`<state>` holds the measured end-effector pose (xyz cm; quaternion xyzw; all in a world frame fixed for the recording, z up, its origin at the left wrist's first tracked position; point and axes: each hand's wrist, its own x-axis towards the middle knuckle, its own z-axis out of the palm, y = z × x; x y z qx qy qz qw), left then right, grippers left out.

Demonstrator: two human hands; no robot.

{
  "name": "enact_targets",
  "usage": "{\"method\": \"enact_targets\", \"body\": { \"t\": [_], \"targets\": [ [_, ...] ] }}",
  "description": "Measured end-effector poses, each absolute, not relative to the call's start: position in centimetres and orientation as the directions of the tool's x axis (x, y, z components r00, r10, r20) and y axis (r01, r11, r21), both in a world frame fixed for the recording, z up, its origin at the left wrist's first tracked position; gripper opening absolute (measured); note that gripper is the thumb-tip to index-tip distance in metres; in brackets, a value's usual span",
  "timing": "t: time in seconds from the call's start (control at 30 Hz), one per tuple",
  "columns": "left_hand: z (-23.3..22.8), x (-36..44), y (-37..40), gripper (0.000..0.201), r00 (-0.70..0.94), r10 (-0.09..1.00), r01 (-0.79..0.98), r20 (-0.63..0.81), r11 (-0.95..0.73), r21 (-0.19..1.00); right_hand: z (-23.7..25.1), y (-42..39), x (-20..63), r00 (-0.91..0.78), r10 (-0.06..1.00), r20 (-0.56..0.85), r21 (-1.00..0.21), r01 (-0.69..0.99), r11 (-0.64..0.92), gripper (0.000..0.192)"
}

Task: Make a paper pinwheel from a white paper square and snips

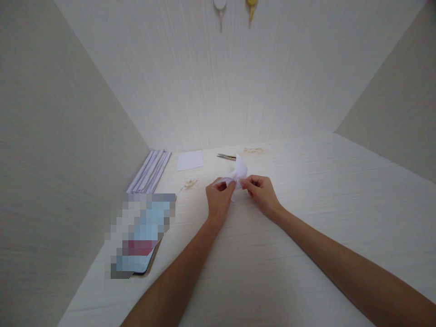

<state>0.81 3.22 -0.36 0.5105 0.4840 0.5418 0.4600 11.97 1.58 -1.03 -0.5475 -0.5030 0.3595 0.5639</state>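
White surface [323, 204], walled, bears loose things. Nearest, left of white paper [241, 168]: phone-like device [150, 231], mostly pixelated. Paper itself is bent upward, between left hand [219, 200], gripping it with thumb and fingers, and right hand [264, 193], pinching its right edge. Left of paper: pale sticks [190, 184]; farther left, folded bundle [149, 171]. Behind-left: square sheet [190, 160]. Just behind: snips [225, 156]. Behind-right: pale bits [253, 150]. High beyond paper, on wall [204, 91]: white hook [220, 4], yellow hook [251, 3].

Smooth, matt paper [241, 166]; metal snips [225, 156]
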Motion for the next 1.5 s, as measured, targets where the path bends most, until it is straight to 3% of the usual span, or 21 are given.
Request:
{"method": "enact_targets", "body": {
  "t": [0.3,0.5,0.73,0.93,1.13,1.5],
  "targets": [
    [0.4,0.7,2.8,0.005,-0.046,0.981,0.046,0.188,-0.186,0.981,-0.4,1.1,11.7,0.269,0.929,0.253,-0.948,0.261,0.183,0.025],
    [0.3,0.6,2.8,0.006,-0.005,0.972,0.074,0.235,-0.234,0.969,-0.7,1.3,11.9,0.238,0.962,0.133,-0.987,0.123,0.106,0.027],
    [0.2,0.6,2.9,0.007,-0.012,0.97,0.078,0.245,-0.243,0.967,0.2,0.5,11.5,0.286,0.888,0.36,-0.89,0.39,0.236,0.022],
    [0.0,0.6,2.9,0.009,0.013,0.952,0.073,0.307,-0.307,0.949,-0.4,1.0,11.8,0.224,0.971,0.082,-0.993,0.103,0.06,0.026],
    [0.1,0.5,2.8,0.009,0.015,0.94,0.141,0.34,-0.339,0.93,-0.5,1.3,12.0,0.248,0.961,0.123,-0.992,0.06,0.112,0.024],
    [0.1,0.2,2.7,0.011,0.068,0.921,0.233,0.385,-0.39,0.891,0.3,1.3,12.1,0.196,0.98,-0.032,-0.992,-0.127,-0.007,0.023]
  ]
}}
